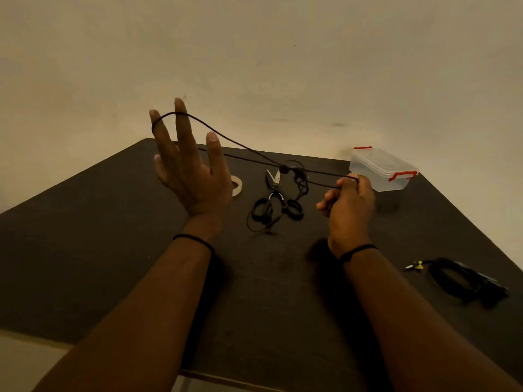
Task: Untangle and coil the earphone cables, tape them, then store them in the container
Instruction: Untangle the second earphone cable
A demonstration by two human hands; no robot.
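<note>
A black earphone cable (226, 138) stretches in a long loop between my two hands above the dark table (85, 250). My left hand (189, 171) is raised with fingers spread, and the cable runs around its fingertips. My right hand (349, 198) is closed, pinching the other end of the loop. Below the loop lies a tangle of more black earphone cables (280, 205) on the table. A roll of clear tape (237, 185) sits just right of my left hand. The clear plastic container (382, 169) with red clips stands at the back right, lid on.
Scissors (273, 179) with black handles lie among the tangled cables. A thicker coiled black cable (464, 278) with a yellow tag lies near the table's right edge. A plain wall stands behind the table. Both wrists wear thin black bands.
</note>
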